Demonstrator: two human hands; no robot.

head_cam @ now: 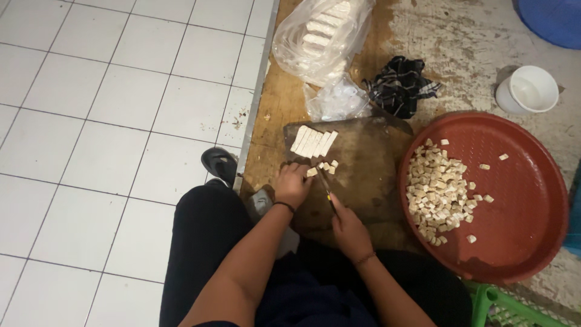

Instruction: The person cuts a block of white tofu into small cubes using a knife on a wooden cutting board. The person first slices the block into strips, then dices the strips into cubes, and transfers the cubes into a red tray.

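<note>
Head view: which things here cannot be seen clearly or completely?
- Dark thin knife: the handle is hidden in the right hand; the blade is too thin to judge.
- Pale strip under the left hand: mostly covered by the fingers.
- Clear plastic bag and blue round tub: cut off by the top edge.

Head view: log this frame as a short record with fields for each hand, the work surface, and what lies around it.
left hand: pressing a pale strip on the board
right hand: grip closed on a knife, blade at the strip
board: dark wood, holds a row of pale strips and a few cut cubes
tray: round, red, heap of cubes on its left side
behind board: plastic bag, dark cloth, white cup
</note>
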